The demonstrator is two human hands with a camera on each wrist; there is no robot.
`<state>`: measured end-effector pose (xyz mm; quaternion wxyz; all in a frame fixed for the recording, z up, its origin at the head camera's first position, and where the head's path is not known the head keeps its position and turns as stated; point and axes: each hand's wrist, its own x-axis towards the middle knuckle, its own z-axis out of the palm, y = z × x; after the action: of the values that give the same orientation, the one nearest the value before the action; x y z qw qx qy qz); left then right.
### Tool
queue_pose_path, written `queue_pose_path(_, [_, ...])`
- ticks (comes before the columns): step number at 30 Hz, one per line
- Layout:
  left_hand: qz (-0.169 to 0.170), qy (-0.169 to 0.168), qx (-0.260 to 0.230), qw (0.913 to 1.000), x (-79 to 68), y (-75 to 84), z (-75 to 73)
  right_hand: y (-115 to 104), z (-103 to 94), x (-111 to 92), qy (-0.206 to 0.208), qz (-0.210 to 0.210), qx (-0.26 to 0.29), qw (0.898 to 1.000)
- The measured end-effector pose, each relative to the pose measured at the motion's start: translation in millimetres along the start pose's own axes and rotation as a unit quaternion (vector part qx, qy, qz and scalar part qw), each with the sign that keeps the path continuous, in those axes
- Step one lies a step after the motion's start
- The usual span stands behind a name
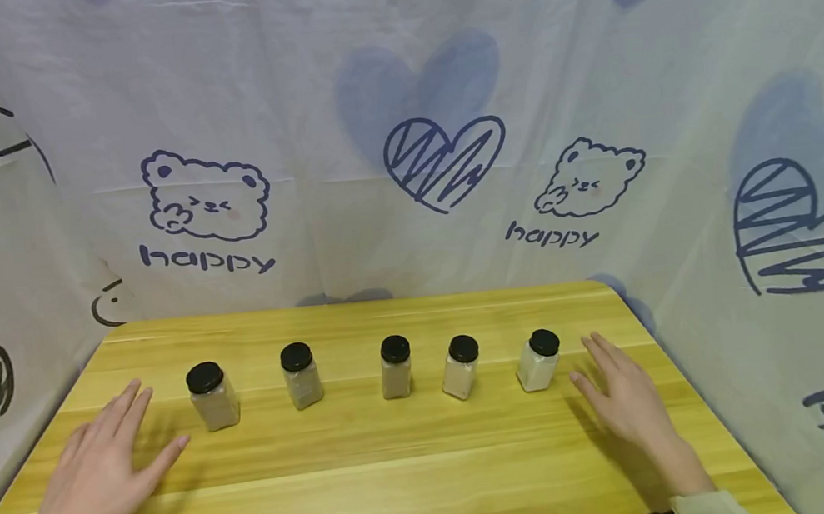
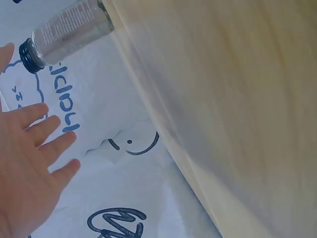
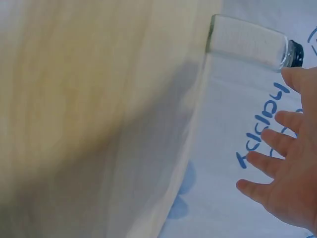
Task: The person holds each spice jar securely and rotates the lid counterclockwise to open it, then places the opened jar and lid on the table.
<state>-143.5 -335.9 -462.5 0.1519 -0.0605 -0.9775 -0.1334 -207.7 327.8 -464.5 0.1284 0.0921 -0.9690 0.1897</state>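
I see five black-lidded glass jars (image 1: 396, 378) standing in a spaced row toward the far edge of the tabletop (image 1: 378, 503). The left hand (image 1: 99, 478), fingers spread, holds nothing between left edge and leftmost jar (image 1: 216, 405); the right hand (image 1: 634, 401), also spread and unladen, is between rightmost jar (image 1: 538, 369) and right edge.

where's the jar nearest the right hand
In the head view, that jar stands on the right of the table, between the right hand and another jar.
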Motion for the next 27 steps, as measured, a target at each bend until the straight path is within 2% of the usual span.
queue_pose_path(7, [0.011, 0.056, -0.032, 0.9979, 4.0, 10.5, -8.0, -12, -2.9, 3, 0.068, -0.016, 0.053, 0.996])
queue_pose_path(15, [0.021, 0.133, -0.070, 0.9883, 13.9, 25.7, -14.0, -42, -10.3, 13, 0.142, -0.064, 0.083, 0.984])
queue_pose_path(20, [0.025, 0.176, -0.093, 0.9796, 20.6, 35.5, -12.1, -67, -10.1, 23, 0.152, -0.093, 0.092, 0.980])
queue_pose_path(24, [0.021, 0.188, -0.114, 0.9753, 25.5, 41.5, -8.7, -86, -7.0, 32, 0.149, -0.126, 0.102, 0.976])
queue_pose_path(27, [0.013, 0.184, -0.132, 0.9738, 28.4, 43.6, -5.8, -102, -4.5, 40, 0.145, -0.155, 0.107, 0.971])
